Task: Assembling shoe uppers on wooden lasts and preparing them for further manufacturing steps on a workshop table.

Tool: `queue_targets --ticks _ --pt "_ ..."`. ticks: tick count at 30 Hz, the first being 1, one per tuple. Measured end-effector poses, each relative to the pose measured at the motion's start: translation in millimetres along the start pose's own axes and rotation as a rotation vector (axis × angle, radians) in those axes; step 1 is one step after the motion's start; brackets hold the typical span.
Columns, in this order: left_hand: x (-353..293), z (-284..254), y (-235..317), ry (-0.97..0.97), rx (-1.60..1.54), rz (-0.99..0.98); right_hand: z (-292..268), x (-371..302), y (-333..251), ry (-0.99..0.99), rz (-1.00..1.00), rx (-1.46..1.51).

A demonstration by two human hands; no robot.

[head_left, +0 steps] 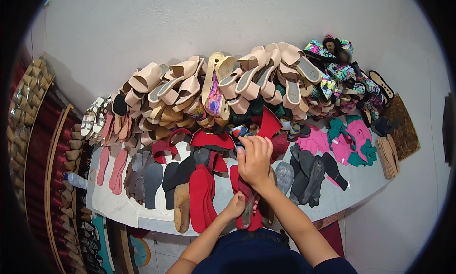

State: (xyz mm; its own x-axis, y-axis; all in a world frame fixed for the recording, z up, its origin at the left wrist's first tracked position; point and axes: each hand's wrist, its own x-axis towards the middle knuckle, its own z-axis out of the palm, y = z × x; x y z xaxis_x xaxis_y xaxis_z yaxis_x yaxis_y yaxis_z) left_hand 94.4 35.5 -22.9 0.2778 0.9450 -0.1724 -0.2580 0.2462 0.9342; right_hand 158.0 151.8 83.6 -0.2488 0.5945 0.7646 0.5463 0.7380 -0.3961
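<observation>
Here, left hand (236, 206) wrapped round shoe last (247, 213), near table edge (157, 225), right hand (255, 161), grip unclear, red soles (202, 198) crowding.

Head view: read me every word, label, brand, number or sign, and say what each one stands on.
None can be read.
Foot-shaped form in the left hand: no readable text.
Beige sandals: any insole marks are too small to read.
Plastic bottle: any label is too blurred to read.

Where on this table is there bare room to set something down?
Bare white surface shows at right front, between the black insoles and tan insole stack, and at left front, before the pink insoles. It is crowded around the left hand and right hand, and at the back, piled with beige sandals.
</observation>
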Motion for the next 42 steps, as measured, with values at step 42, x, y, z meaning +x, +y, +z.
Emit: queue_targets --ticks 42 --pt "5.7 -7.4 -1.2 -0.107 -0.208 -0.094 25.0 -42.3 93.9 0.182 0.505 0.123"
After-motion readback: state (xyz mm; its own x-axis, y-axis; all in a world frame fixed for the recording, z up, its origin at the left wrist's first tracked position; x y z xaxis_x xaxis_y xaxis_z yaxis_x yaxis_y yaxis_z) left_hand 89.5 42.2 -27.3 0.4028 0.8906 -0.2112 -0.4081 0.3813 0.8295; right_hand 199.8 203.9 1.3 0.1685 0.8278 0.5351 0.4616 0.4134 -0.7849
